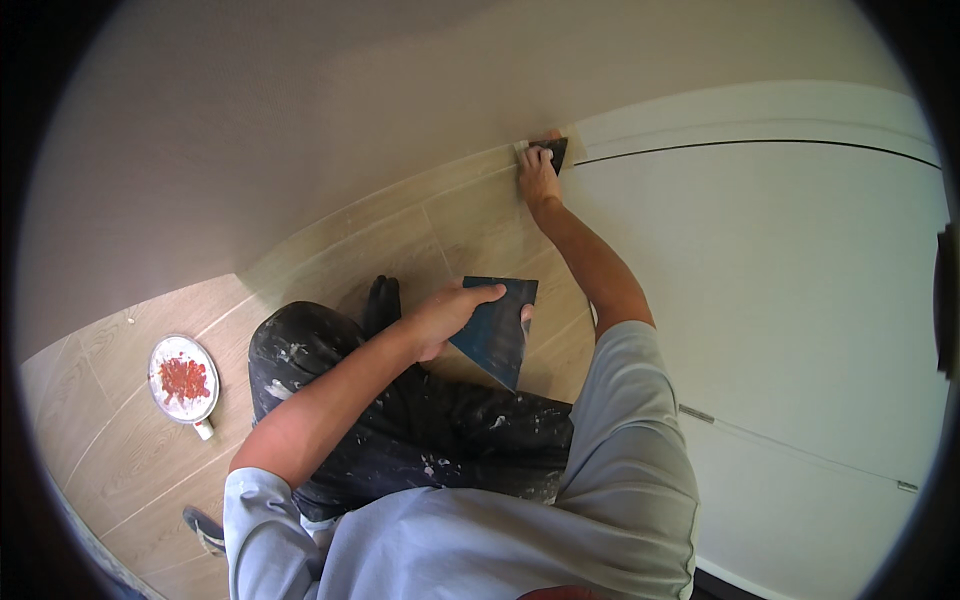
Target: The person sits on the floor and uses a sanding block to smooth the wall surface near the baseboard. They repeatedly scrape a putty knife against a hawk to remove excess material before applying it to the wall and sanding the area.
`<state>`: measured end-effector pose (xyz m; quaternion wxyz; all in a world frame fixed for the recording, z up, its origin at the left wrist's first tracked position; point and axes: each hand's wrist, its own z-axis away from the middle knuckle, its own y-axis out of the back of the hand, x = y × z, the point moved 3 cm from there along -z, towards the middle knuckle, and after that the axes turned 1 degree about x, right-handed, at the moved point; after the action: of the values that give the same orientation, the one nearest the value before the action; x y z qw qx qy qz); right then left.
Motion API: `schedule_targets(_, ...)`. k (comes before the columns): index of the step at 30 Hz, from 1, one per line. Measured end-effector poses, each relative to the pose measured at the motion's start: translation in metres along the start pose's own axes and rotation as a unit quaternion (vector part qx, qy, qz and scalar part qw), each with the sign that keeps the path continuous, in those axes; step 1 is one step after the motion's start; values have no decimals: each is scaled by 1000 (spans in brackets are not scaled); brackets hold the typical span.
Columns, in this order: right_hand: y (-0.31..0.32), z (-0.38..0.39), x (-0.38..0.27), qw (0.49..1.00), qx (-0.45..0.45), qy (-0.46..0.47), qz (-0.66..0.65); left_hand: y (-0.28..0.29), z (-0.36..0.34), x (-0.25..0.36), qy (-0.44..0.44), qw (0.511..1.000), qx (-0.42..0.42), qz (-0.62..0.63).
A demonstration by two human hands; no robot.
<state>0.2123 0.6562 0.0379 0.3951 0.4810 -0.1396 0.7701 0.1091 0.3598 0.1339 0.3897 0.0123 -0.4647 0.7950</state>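
My left hand [447, 318] grips a wide putty knife [492, 335] with a dark blue-grey, flared blade, held level above my bent legs. Its thumb presses on the blade's upper face, and fingertips show at the far right edge. My right arm reaches forward to the foot of the wall. There, beside the white panel's corner, my right hand [539, 178] is closed on a smaller dark scraper [560, 152], its fingers over the blade. Whether that blade touches the wall or the floor I cannot tell.
A grey-beige wall [300, 130] curves across the far side. White door-like panels [760, 280] fill the right. On the light wood-look floor [130, 470], a round white tub [158, 393] holds red bits. A sandal [205, 530] lies at lower left.
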Motion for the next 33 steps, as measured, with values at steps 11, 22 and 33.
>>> schedule_targets(11,-18,20,-19,1000,-4,18,25,3,0,3,-17,999,-26,7)
schedule_targets(22,97,197,70,829,259,-125,-481,1,10,27,-83,987,8,135)
schedule_targets(33,172,373,65,638,524,-126,-550,-62,71,1,-103,979,-66,163)
